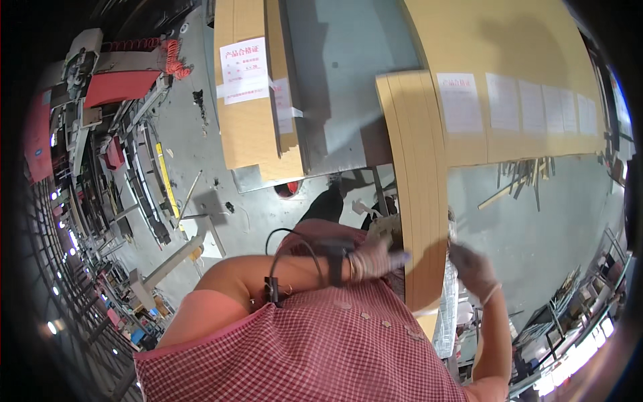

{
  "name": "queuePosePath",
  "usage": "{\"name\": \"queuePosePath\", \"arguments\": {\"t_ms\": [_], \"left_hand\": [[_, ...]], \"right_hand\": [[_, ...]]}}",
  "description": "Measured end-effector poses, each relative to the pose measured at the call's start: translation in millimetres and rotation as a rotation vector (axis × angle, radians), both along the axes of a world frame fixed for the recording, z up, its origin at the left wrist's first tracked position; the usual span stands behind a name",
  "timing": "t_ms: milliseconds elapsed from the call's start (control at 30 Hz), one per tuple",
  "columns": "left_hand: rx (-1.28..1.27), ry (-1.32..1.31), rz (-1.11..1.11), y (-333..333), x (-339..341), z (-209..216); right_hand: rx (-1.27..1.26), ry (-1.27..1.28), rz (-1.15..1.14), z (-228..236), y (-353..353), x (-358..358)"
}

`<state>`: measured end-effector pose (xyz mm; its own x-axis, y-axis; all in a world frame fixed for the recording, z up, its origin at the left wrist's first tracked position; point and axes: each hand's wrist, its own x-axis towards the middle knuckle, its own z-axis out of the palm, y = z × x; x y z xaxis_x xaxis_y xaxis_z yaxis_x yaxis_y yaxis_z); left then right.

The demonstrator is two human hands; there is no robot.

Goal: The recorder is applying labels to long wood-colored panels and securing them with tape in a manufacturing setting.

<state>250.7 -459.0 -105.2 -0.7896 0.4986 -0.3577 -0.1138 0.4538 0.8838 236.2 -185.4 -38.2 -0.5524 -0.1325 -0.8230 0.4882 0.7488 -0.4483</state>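
A long brown cardboard piece (420, 167) with lengthwise crease lines runs from the table area toward my chest. My left hand (372, 260), in a pale glove with blue at a fingertip, is at its left edge near the close end; the hand is slightly blurred. Against the right edge, my gloved right hand (474, 269) has its fingers bent, the tips partly hidden by the cardboard. Both hands grip the cardboard from its sides. Below its near end lies a silvery wrapped bundle (445, 328).
A grey metal-topped table (348, 87) stands ahead, with brown cardboard (241, 134) bearing a white label (244, 70) at left. Larger cardboard sheets (516, 40) with several white labels lie at right. Thin strips (529, 177) stick out beneath them. Red machinery (120, 90) stands far left.
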Motion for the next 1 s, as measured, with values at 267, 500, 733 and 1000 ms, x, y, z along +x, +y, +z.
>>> {"name": "queuePosePath", "arguments": {"t_ms": [267,500,733,1000], "left_hand": [[0.366,-0.423,0.335,8.6,-75.8,-28.7],[0.165,-0.468,0.311,-21.0,-50.9,5.1],[0.503,-0.534,0.149,-50.9,-51.3,45.6],[0.555,-0.332,0.195,-11.1,-41.7,-173.3]], "right_hand": [[-0.119,0.383,-0.130,-45.4,-36.8,-47.3],[0.093,0.303,0.332,30.7,-49.6,-88.9],[-0.070,0.163,0.682,70.2,-88.1,-138.9],[-0.459,0.447,0.143,-228.6,70.9,-64.1]]}}
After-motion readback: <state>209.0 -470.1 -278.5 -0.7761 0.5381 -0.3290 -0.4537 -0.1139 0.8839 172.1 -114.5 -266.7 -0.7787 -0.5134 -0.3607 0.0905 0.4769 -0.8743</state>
